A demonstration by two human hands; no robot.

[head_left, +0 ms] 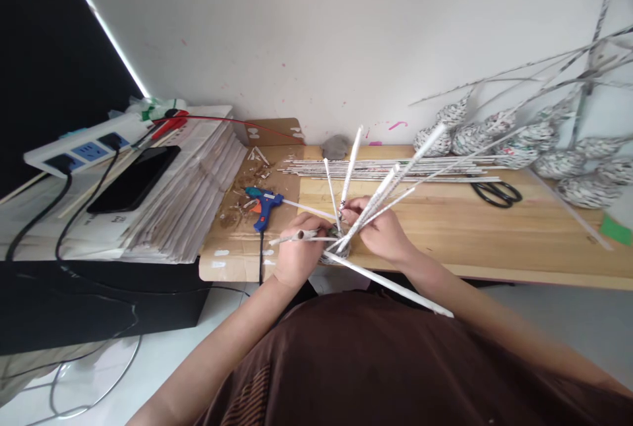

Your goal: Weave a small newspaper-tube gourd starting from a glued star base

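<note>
A small woven base of rolled paper [337, 253] sits at the table's front edge, with several rolled paper tubes sticking out of it in different directions. My left hand [302, 248] is closed at the left side of the weave, around paper tubes that point to the left. On the other side, my right hand [378, 227] pinches an upright paper tube [351, 165] near its foot. One long white tube [390, 285] slants down toward my brown shirt. The fingers partly hide the weave.
A blue glue gun [267, 207] lies on cardboard [222, 261] at left. Behind are loose paper tubes [395, 169] and black-handled scissors [494, 194]. Woven paper pieces [524, 142] stand at right. A newspaper stack [198, 195] holds a phone [136, 179] and power strip [89, 149].
</note>
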